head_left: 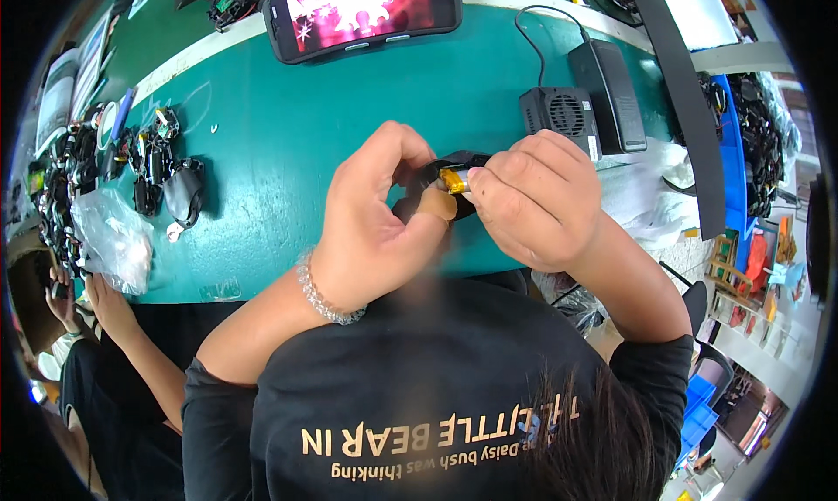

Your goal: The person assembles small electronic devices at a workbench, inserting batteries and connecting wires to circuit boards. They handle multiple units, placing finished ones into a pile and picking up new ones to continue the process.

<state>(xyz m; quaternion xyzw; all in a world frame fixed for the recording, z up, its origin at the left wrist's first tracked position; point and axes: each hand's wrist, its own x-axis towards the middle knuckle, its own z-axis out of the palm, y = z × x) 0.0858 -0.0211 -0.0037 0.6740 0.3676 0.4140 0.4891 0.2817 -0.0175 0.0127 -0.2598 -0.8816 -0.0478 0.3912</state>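
My left hand [371, 195] is closed round a black curved part [461, 161], mostly hidden behind my fingers; a tan plaster covers the thumb tip. Between thumb and fingers, my right hand [541, 204] pinches a small silver battery-like piece with yellow tape [454, 181] at its end. That taped end sits against the black part, close to my left thumb. Whether it is inside the part or only touching it, I cannot tell. Both hands are held above the near edge of the green table [271, 178].
A phone-like screen in a black case [362, 17] stands at the back. Right of centre are a black vented box [559, 115] and a black adapter [608, 95] with a cable. Black electronic parts [157, 165] and a clear bag [113, 239] lie left, near another person's hand [109, 309].
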